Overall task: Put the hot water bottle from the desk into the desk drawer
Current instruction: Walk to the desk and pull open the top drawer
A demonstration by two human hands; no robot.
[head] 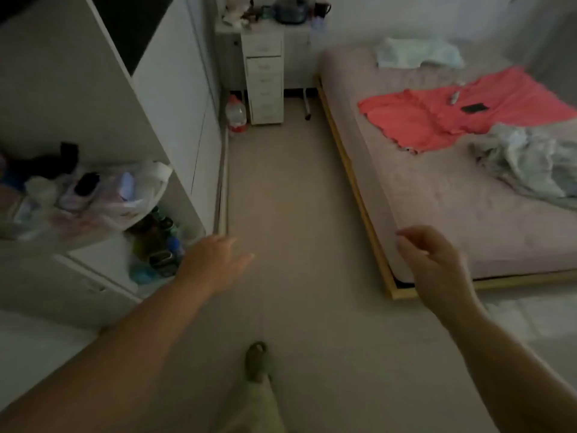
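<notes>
Far desk (299, 29) bears clutter — bed (437, 195) holds coral garment (452, 104).

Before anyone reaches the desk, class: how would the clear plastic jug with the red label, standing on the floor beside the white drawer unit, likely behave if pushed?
The clear plastic jug with the red label looks bulky, so probably heavy if full. Its broad base suggests sliding rather than tipping.

Single head cam, wide-angle, looks forward-down along floor (281, 198) toward far desk (268, 26); bed (437, 189) at right.
</notes>
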